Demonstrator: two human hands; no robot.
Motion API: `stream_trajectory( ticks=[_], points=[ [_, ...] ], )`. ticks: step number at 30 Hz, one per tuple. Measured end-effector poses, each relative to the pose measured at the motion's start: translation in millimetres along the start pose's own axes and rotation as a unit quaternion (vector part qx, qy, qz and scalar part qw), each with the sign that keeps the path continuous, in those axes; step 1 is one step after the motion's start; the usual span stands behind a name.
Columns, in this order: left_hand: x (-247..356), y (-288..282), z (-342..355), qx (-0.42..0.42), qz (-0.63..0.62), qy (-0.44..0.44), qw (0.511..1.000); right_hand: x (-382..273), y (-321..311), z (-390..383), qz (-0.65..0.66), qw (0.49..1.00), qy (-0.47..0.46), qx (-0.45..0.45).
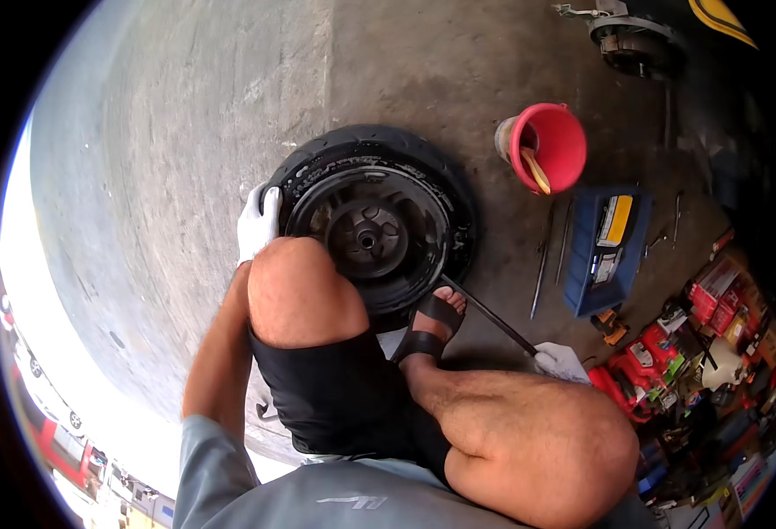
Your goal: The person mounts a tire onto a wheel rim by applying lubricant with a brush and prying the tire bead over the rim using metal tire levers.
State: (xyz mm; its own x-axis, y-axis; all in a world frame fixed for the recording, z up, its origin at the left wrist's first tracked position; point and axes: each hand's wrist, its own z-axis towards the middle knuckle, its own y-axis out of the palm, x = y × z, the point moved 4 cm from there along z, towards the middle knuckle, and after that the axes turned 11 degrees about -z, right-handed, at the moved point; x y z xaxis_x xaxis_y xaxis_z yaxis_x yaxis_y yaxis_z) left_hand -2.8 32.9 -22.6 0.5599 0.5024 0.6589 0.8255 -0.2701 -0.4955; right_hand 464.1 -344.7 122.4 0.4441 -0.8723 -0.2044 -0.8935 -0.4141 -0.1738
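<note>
Right hand point(561, 361) gloved, closed on near end of tyre lever point(489, 315) | lever long axis runs up-left to wheel rim under sandalled foot point(432, 322) | left hand point(257, 222) gloved, gripping scooter tyre point(379, 145) far-left edge | red bucket point(554, 145) beyond.

We see strong daylight flooding in from the left, washing the concrete floor point(185, 132) almost white there. The right side sinks into shade. Fisheye bending curves the edges, a black rim surrounds everything, and the center stays sharp.
</note>
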Motion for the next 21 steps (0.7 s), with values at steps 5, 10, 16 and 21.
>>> stream_trajectory(
  ticks=[5, 10, 16, 21],
  points=[
    [4.2, 11.7, -5.0, 0.001, -0.005, -0.001, 1.000, -14.2, -33.3, 10.2, -0.199, 0.959, -0.065, 0.194],
    [2.5, 8.2, -1.6, 0.005, 0.003, 0.013, 1.000, 7.7, -22.0, 30.5, -0.208, 0.951, -0.076, 0.216],
    [7.0, 11.3, 0.4, 0.003, 0.004, 0.020, 1.000, 19.4, -28.2, 66.5, -0.298, 0.907, -0.100, 0.282],
    [2.9, 4.5, -1.8, 0.013, 0.013, 0.014, 1.000, -1.0, -32.8, 45.0, -0.359, 0.910, -0.068, 0.197]
  ],
)
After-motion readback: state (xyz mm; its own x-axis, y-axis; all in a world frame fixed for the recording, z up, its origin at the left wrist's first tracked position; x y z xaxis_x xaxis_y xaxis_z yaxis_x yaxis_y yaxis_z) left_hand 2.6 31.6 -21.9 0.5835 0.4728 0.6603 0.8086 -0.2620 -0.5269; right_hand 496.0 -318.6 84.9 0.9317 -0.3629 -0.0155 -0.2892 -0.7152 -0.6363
